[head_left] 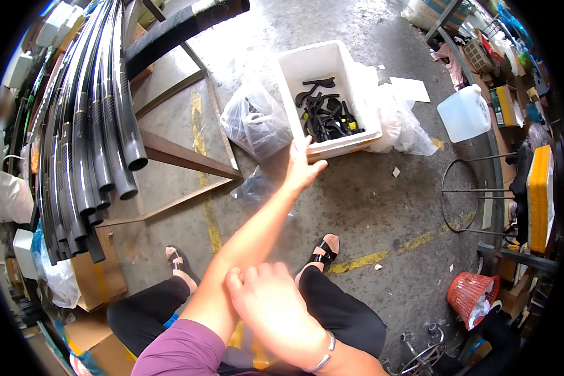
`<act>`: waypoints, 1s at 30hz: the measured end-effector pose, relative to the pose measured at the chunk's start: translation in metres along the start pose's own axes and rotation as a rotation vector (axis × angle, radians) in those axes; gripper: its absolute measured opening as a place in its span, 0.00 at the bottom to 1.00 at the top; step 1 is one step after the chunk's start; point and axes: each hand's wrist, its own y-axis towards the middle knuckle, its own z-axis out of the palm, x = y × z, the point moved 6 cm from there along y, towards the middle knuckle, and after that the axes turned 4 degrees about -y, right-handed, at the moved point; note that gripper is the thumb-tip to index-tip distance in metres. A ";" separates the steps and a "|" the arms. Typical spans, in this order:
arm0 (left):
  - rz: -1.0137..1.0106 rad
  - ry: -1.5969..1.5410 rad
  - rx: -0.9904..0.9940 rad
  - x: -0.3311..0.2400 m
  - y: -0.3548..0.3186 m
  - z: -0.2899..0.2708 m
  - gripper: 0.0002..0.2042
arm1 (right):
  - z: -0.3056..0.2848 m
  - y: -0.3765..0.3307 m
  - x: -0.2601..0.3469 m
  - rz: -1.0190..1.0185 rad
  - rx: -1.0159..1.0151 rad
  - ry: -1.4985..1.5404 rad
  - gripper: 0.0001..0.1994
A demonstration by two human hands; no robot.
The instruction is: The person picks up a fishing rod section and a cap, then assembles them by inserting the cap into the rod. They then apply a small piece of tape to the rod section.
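The open, empty left hand (302, 168) is extended toward the white bin (329, 95) of black parts (327, 114), a downward reach being judged necessary, while the left forearm is lightly gripped by the right hand (276, 310).

White foam box (323, 66) centre, clear plastic bags (257, 122) beside it, cardboard boxes (97, 282) lower left

The left arm is stretched way out forward, elbow nearly straight, bare from the purple sleeve down. The left hand (302, 168) is held open at the far end, fingers together and pointing up and away, thumb spread off to the right, nothing gripped. The right hand (276, 307) is laid flat across the left forearm near the elbow, fingers curled lightly over it. A thin silver bangle is worn on the right wrist.
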 end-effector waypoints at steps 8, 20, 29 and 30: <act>-0.006 -0.015 0.024 -0.004 0.014 -0.029 0.32 | -0.029 0.027 -0.036 0.042 -0.051 -0.011 0.13; -0.468 1.470 0.661 0.066 0.091 -0.120 0.34 | -0.011 0.031 -0.042 -0.017 0.066 -0.006 0.15; -0.307 0.571 0.470 0.113 0.088 -0.114 0.23 | -0.010 0.038 -0.024 -0.105 0.060 0.046 0.18; -0.272 0.554 0.375 0.116 0.099 -0.117 0.17 | -0.009 0.039 -0.024 -0.097 0.080 0.049 0.17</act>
